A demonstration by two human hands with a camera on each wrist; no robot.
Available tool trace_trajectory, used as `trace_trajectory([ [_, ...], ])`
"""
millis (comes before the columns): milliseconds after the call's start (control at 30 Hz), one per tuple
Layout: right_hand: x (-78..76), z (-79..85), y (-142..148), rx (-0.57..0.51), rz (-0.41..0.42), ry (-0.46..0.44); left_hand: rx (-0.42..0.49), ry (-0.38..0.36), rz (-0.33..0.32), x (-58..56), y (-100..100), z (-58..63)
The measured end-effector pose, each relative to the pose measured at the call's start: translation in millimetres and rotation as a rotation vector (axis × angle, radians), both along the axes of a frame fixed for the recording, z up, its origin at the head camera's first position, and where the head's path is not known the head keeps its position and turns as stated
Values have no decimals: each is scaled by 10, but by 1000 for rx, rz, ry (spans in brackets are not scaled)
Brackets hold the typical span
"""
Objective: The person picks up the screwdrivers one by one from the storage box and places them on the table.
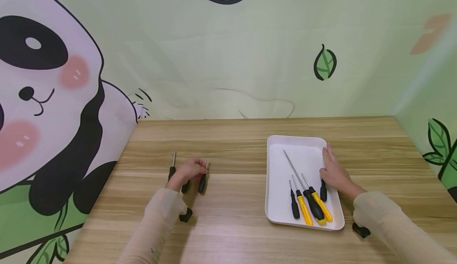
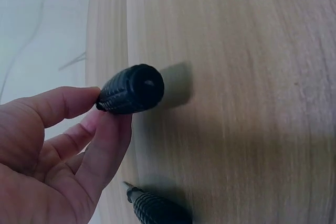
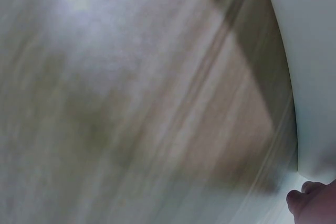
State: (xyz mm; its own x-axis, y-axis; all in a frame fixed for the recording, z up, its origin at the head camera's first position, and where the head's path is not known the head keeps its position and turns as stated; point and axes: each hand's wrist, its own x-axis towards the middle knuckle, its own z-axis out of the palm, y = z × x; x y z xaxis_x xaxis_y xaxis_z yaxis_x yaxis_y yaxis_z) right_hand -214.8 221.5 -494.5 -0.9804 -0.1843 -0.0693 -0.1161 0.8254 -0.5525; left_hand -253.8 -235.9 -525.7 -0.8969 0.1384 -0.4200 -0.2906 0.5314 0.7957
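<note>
My left hand (image 1: 191, 169) pinches a black-handled screwdriver (image 2: 131, 90) between thumb and fingers, just above the table. Its shaft points away and is mostly hidden in the left wrist view. Beside that hand lie another black screwdriver (image 1: 172, 171) and a black handle (image 1: 185, 187) partly covered by the hand. At the right, my right hand (image 1: 336, 173) rests against the right rim of a white tray (image 1: 276, 165), fingers extended along it. In the tray lie yellow-handled screwdrivers (image 1: 304, 207), a large black-and-yellow screwdriver (image 1: 314, 206) and smaller black ones (image 1: 294, 206).
The wood-grain table (image 1: 228, 145) runs back to a green printed backdrop (image 1: 228, 66) with a panda on it. Tabletop lies between the left hand's screwdrivers and the tray. Each wrist carries a small black block (image 1: 185, 215) below the sleeve.
</note>
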Motion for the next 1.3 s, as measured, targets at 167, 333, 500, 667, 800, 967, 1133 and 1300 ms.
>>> trace_trajectory([
  [167,1,2,-3,-1,1,-12,-18,48,-24,-327,-225,-669],
  [333,2,1,-1,-2,0,-13,32,15,-19,-575,-439,-1142],
  [500,-2,4,3,-5,6,-3,-19,-7,21,-185,-129,-352],
  [667,1,15,-1,-10,4,0,-72,-22,44,92,100,214],
  [800,-1,13,-4,-11,3,-1,40,27,5,-340,-287,-710],
  [967,-3,7,-8,-16,4,6,-73,4,78,-45,4,-115],
  [1133,-11,-10,-1,-11,10,-3,-102,65,50,113,105,170],
  [1300,-6,-18,3,-10,4,-10,-80,126,3,-241,-180,-562],
])
